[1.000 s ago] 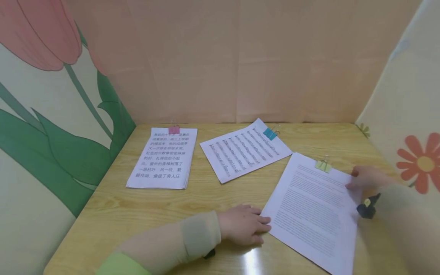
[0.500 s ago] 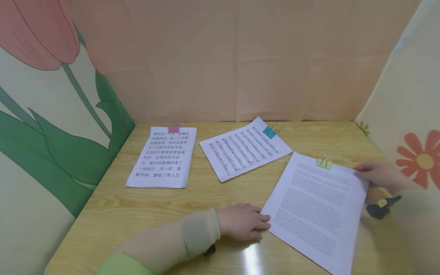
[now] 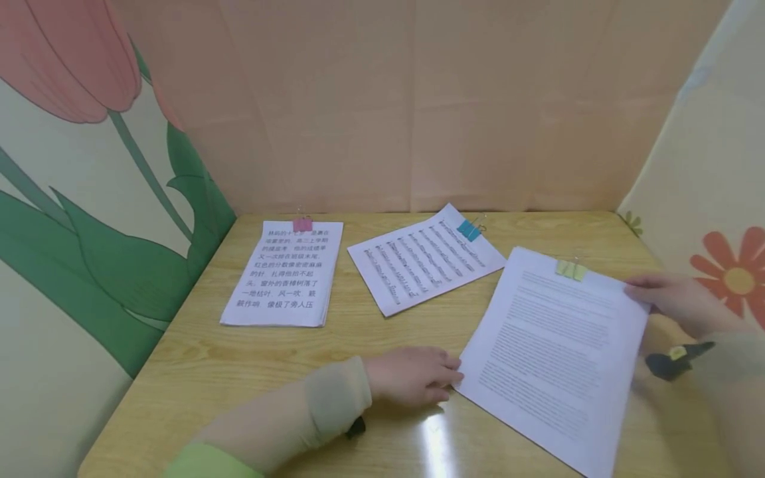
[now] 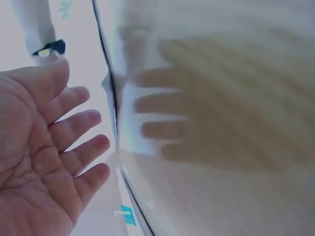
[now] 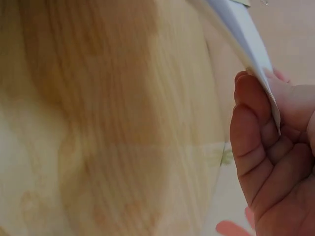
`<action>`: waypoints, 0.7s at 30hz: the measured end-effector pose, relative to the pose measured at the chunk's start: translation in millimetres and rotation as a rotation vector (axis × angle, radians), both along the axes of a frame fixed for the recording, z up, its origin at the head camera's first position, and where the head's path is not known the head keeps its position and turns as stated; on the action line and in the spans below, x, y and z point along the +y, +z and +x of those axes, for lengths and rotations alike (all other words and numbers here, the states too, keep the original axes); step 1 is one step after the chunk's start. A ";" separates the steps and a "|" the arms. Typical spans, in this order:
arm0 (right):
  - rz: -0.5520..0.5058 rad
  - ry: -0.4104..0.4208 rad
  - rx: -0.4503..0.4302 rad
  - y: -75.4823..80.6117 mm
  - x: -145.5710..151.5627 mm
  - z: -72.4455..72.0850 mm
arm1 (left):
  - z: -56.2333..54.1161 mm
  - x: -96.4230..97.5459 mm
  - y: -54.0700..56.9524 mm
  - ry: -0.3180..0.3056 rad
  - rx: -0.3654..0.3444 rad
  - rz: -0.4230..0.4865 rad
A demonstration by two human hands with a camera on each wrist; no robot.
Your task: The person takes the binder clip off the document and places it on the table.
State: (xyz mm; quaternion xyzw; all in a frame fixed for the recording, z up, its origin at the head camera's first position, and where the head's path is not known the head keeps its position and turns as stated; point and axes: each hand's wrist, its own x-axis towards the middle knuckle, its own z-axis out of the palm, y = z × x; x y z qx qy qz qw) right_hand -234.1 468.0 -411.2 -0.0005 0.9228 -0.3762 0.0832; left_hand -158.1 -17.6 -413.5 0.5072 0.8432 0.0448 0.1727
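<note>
A stack of printed sheets (image 3: 544, 358) with a yellow binder clip (image 3: 571, 269) at its top edge lies at the right in the head view. My right hand (image 3: 681, 302) pinches the stack near its upper right corner, thumb above and fingers beneath. The right wrist view shows that edge of paper (image 5: 268, 93) raised between thumb and fingers. At the left edge of the stack is my left hand (image 3: 412, 375), its fingertips at or touching the paper. Loosely extended fingers (image 4: 81, 155) and no grip on anything appear in the left wrist view.
Sheet music (image 3: 427, 262) with a blue binder clip (image 3: 469, 230) lies tilted behind the stack, close to its upper left corner. Further left is a text stack (image 3: 283, 275) with a pink binder clip (image 3: 302, 224). Fabric walls (image 3: 382, 106) surround the wooden table (image 3: 269, 358).
My right hand has moved right and slightly away from me, lifting the corner it pinches. The clipped stack has shifted a little with it. My left hand has drawn slightly left and back.
</note>
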 end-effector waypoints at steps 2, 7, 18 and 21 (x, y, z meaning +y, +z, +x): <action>0.044 0.015 -0.007 6.7 -8.6 -1.9 | -6.0 -3.9 0.4 0.051 -0.035 0.070; 0.066 0.048 -0.007 22.1 -36.7 -11.2 | -24.7 -18.1 8.1 0.239 -0.130 0.232; 0.010 0.111 -0.063 57.6 -122.5 -34.3 | -64.1 -59.7 20.8 0.669 -0.223 0.515; -0.011 0.125 -0.055 66.3 -147.5 -40.0 | -73.4 -67.3 23.2 0.763 -0.306 0.613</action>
